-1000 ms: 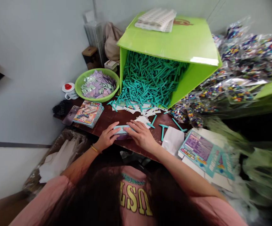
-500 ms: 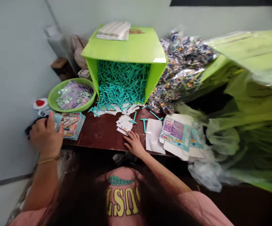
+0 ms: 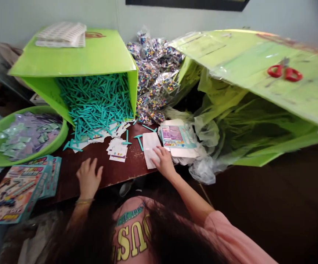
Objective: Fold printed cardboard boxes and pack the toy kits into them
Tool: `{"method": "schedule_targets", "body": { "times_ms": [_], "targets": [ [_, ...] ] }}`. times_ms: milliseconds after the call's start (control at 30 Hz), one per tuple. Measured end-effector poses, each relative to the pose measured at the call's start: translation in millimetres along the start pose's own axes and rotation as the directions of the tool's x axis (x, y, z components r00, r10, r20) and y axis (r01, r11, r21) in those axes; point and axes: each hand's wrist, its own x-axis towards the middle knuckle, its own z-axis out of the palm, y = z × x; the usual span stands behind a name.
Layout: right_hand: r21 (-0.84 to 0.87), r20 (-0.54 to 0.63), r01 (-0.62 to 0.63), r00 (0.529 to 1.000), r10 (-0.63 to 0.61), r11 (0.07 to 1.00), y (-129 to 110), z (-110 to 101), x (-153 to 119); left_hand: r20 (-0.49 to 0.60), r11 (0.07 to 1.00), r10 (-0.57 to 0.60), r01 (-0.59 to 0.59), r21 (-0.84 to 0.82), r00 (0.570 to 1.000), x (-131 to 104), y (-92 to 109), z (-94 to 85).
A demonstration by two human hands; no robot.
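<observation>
My left hand point(image 3: 89, 178) is over the front of the brown table point(image 3: 120, 172), fingers spread and holding nothing. To its left lie printed boxes point(image 3: 17, 192) with teal edges. My right hand point(image 3: 163, 161) rests its fingertips on a white paper slip point(image 3: 150, 145), fingers apart. Just beyond that slip is a stack of flat, unfolded cartons point(image 3: 172, 135) in purple and teal. Small printed cards point(image 3: 117, 149) lie between the two hands, with teal T-shaped plastic pieces point(image 3: 139, 141) near them.
A green bin point(image 3: 76, 60) on its side spills teal pieces. A green basin point(image 3: 62, 137) holds small sachets. Clear bags of coloured beads point(image 3: 156, 80) are piled behind. At right, red scissors point(image 3: 285, 71) lie on a green box point(image 3: 247, 51) above crumpled plastic point(image 3: 203, 172).
The view has turned right. My left hand has left the printed boxes and come toward the middle. My right hand has moved right, from the cards to the white slip.
</observation>
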Motion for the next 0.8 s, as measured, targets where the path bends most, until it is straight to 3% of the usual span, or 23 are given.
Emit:
{"method": "schedule_targets", "body": {
  "times_ms": [133, 267, 333, 400, 500, 567, 633, 667, 733, 800],
  "targets": [
    [-0.019, -0.139, -0.254, 0.958, 0.249, 0.967, 40, -33, 28, 0.141, 0.984, 0.173, -0.165, -0.071, 0.975, 2, 62, 55.5],
    [-0.135, -0.172, -0.383, 0.917, 0.359, 0.914, 69, -52, 47, 0.178, 0.985, 0.173, -0.169, -0.036, 0.969, 40, 94, 80.3],
    [-0.181, -0.082, -0.336, 0.942, 0.326, 0.924, 65, -46, 47, 0.201, 0.989, 0.147, -0.144, -0.030, 0.968, 61, 103, 83.4],
    [-0.155, 0.121, -0.150, 0.978, 0.170, 0.976, 48, -31, 37, 0.192, 0.993, 0.113, -0.108, -0.036, 0.975, 71, 110, 82.6],
    [-0.047, 0.405, 0.075, 0.913, -0.050, 0.996, 23, -4, 12, 0.143, 0.986, 0.111, -0.091, -0.138, 0.984, 61, 115, 75.6],
    [-0.003, 0.441, 0.053, 0.896, -0.047, 0.999, 15, 7, -5, 0.145, 0.943, 0.146, -0.094, -0.320, 0.979, 39, 118, 67.9],
    [0.054, 0.333, -0.012, 0.943, -0.007, 0.998, 7, 10, -19, 0.209, 0.820, 0.154, -0.008, -0.572, 0.966, 11, 122, 59.1],
    [0.101, 0.243, -0.022, 0.970, -0.003, 0.995, 0, 11, -25, 0.276, 0.713, 0.138, 0.098, -0.694, 0.951, -2, 125, 54.7],
    [0.213, 0.097, 0.052, 0.992, -0.074, 0.976, -23, 12, -35, 0.469, 0.398, 0.115, 0.392, -0.829, 0.876, -24, 134, 47.0],
    [0.320, 0.071, 0.236, 0.960, -0.272, 0.918, -55, 12, -39, 0.641, 0.055, 0.087, 0.639, -0.768, 0.763, -33, 141, 40.7]
  ]
}}
